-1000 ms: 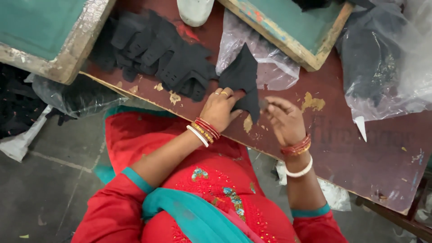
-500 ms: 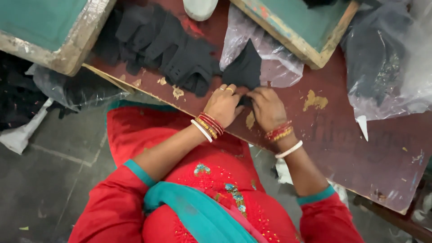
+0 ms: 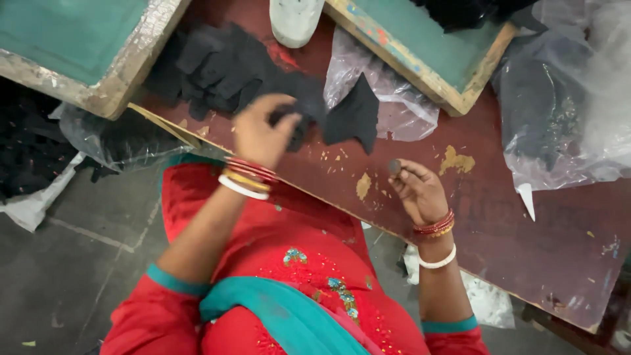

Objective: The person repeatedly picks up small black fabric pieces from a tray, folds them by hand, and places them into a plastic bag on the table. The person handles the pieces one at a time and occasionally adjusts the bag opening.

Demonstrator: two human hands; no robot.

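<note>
Far left: a teal printing frame with a worn wooden edge lies over the corner of the dark red worktop; black cloth in clear plastic hangs below it.
Black pile: a heap of black fabric pieces lies on the worktop, just beyond the left hand.
Left hand: raised over the worktop, fingers curled shut on a black fabric piece, which trails rightward from the grip, its long axis running left to right, its pointed end hanging toward the worktop.
Right hand: palm up, near the worktop's front edge; thumb and forefinger pinch a small dark round object, the other fingers loosely bent.
Key relation: the fabric piece sits up and to the left of the right hand, apart from it; the left hand is the nearer and has it.
Far right: a second teal frame and clear plastic bags.
Change: half a second ago both hands pressed together at the fabric on the worktop; now they have parted, the left lifted away.
</note>
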